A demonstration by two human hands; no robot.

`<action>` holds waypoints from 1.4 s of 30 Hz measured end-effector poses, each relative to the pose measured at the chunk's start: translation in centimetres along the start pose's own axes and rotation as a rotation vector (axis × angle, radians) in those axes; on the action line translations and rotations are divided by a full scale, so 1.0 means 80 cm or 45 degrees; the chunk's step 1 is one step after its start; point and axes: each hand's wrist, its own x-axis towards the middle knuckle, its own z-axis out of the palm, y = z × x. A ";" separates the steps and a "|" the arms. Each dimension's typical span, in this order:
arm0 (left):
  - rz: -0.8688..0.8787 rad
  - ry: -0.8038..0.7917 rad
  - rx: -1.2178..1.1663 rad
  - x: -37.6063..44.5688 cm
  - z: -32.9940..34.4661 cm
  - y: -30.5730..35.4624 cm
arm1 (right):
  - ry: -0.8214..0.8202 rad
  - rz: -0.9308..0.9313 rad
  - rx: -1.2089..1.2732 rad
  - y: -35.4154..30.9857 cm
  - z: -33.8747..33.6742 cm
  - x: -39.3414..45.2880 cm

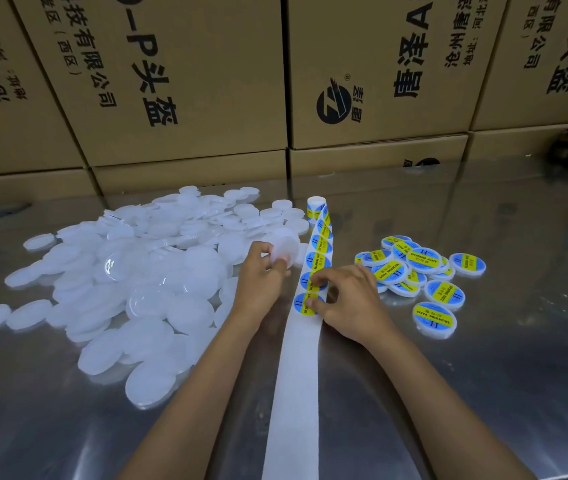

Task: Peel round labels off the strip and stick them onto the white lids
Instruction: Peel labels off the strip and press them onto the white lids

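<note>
I see a shiny metal table (448, 393) backed by stacked cardboard boxes (189, 81). My left hand (260, 275) grips one white lid (284, 249); bare lids (144, 271) are heaped to its left. My right hand (348, 299) pinches a round label (305, 304) on the strip (296, 393), with labelled lids (424, 271) to its right.
</note>
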 end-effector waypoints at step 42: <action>-0.579 -0.602 -1.181 -0.025 0.006 0.019 | 0.357 0.170 0.936 -0.026 -0.005 0.005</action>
